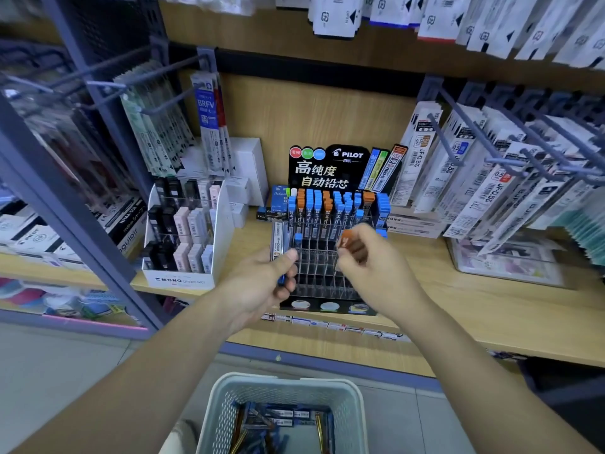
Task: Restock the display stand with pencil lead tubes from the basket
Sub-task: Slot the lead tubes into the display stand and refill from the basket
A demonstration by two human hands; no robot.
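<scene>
Your right hand (366, 260) pinches an orange-capped tube (346, 241) just above the stand (327, 283); your left hand (262, 286) clasps spare tubes (278, 244). Lower it upright into an empty slot (cap up, with the other oranges).

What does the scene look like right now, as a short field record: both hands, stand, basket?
left hand: grips a bundle of tubes at the stand's front left corner
right hand: fingers pinch an orange-capped tube above the stand's front rows
display stand: rear rows filled with blue- and orange-capped tubes, front slots empty
basket: below the shelf edge, loose tubes lying inside
task state: restocking under way, front slots not yet filled
</scene>
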